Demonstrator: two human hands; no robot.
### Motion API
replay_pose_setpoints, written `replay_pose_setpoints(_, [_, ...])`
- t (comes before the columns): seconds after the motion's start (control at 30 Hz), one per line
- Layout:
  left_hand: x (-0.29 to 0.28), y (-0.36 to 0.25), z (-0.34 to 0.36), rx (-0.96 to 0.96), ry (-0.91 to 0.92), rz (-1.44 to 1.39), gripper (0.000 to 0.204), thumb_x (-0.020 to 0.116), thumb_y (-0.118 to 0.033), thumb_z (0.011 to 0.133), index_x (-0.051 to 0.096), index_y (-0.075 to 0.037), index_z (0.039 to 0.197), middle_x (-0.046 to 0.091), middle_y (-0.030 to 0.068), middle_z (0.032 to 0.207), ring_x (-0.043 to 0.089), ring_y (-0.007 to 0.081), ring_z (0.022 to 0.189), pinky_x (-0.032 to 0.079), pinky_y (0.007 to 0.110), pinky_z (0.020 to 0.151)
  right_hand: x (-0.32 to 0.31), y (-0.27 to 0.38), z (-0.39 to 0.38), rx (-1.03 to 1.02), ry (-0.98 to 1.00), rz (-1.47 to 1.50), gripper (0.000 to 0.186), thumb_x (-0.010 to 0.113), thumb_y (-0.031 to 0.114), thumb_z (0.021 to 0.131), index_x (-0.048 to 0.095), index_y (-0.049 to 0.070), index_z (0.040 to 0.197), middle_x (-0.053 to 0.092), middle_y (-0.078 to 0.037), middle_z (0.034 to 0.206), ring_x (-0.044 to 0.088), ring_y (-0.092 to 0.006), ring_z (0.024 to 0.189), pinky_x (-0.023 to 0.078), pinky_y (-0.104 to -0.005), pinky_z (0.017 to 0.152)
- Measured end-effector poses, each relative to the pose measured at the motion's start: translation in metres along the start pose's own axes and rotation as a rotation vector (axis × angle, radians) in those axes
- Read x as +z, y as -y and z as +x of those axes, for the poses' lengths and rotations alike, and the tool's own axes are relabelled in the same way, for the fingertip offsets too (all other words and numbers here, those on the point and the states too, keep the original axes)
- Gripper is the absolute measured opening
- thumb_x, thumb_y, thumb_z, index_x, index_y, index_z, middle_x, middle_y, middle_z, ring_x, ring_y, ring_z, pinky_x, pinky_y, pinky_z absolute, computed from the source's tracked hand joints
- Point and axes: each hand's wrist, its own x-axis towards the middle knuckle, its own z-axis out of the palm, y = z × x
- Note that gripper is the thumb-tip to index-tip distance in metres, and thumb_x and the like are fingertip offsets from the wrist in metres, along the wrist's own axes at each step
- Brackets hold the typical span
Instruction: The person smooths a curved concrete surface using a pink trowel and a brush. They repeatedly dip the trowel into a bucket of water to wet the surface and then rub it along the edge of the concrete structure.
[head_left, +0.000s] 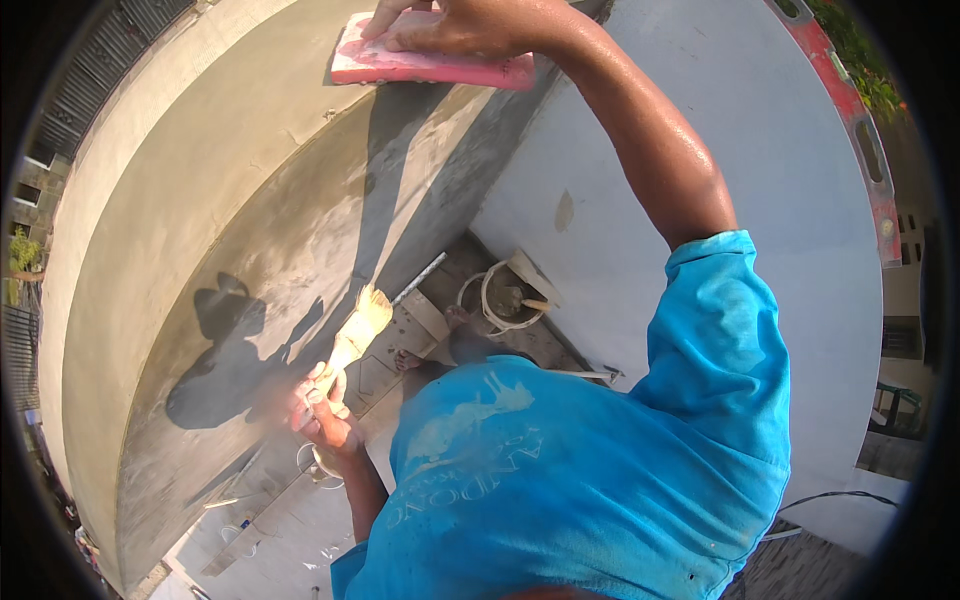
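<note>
At the top of the view, against or just off the curved, grey-plastered wall (225,330): one flat, rectangular pink block (430,70), smeared pale across its face, contact with the plaster not certain. Holder: the person's right hand (480,30), fingers bent over the block and closed on it; the hand's upper part is cut off by the frame.

Handling, as judged: light, fairly stiff in body, perhaps slightly spongy, slippery if wet. Best hold: across the back, fingers spread, clear of the lower edge.

Lower left, before the wall: one flat brush (358,335), pale bristles pointing up. Holder: the left hand (330,415), fingers wrapped narrowly round the handle. Judged light, with a stiff handle and soft, bending bristles; best held low on the handle.

Below, on the floor: one round, whitish bucket (487,303) containing grey mix and a wooden-handled tool (535,304).

Right: one smooth, pale-grey wall panel (640,180); along its far edge, one long red level-like bar (858,130) with oval slots.
</note>
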Motion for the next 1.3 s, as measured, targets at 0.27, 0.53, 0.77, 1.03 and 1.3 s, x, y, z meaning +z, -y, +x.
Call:
replay_pose_setpoints(0.27, [-0.008,0.001,0.009,0.018,0.048,-0.001,0.028,0.061,-0.018,0.102,0.054,-0.001,0.123,0.061,0.0231,0.127,0.064,0.0349,0.118,0.062,0.049,0.093,0.032,0.029,0.028,0.203,-0.018,-0.098,0.026,0.063,0.011,0.079,0.081,0.011,0.099,0.076,-0.017,0.087,0.073,-0.0299,0.080,0.057,-0.0437,0.068])
replay_pose_setpoints(0.53, [-0.010,0.010,0.000,-0.084,-0.047,0.091,0.029,0.062,-0.023,0.103,0.053,-0.006,0.124,0.060,0.0187,0.129,0.058,0.0290,0.126,0.054,0.049,0.104,-0.042,-0.139,-0.051,0.595,-0.185,-0.440,0.019,0.067,0.017,0.078,0.082,0.012,0.088,0.074,-0.020,0.079,0.074,-0.0334,0.071,0.059,-0.0431,0.068])
replay_pose_setpoints(0.77, [-0.011,0.007,0.016,-0.053,0.079,0.009,0.029,0.064,-0.023,0.102,0.052,-0.005,0.122,0.060,0.0203,0.129,0.060,0.0315,0.125,0.056,0.051,0.101,0.114,0.178,0.128,0.017,0.011,-0.004,0.023,0.072,0.014,0.074,0.079,0.001,0.091,0.075,-0.022,0.091,0.075,-0.0361,0.086,0.060,-0.0455,0.074])
replay_pose_setpoints(1.03, [-0.029,0.025,0.008,0.034,-0.052,0.020,0.025,0.062,-0.020,0.103,0.054,-0.003,0.119,0.061,0.0236,0.127,0.063,0.0335,0.120,0.061,0.046,0.093,-0.043,0.060,0.037,0.306,-0.209,-0.225,0.019,0.069,0.012,0.071,0.080,0.006,0.086,0.074,-0.016,0.074,0.071,-0.0272,0.068,0.057,-0.0394,0.062])
replay_pose_setpoints(1.3, [-0.029,0.015,-0.007,-0.033,-0.077,0.171,0.032,0.059,-0.028,0.106,0.052,-0.004,0.126,0.058,0.0202,0.132,0.059,0.0279,0.124,0.055,0.049,0.104,-0.082,-0.188,-0.094,0.653,-0.298,-0.285,0.022,0.077,0.019,0.073,0.081,0.006,0.089,0.075,-0.016,0.079,0.071,-0.0239,0.069,0.057,-0.0384,0.070])
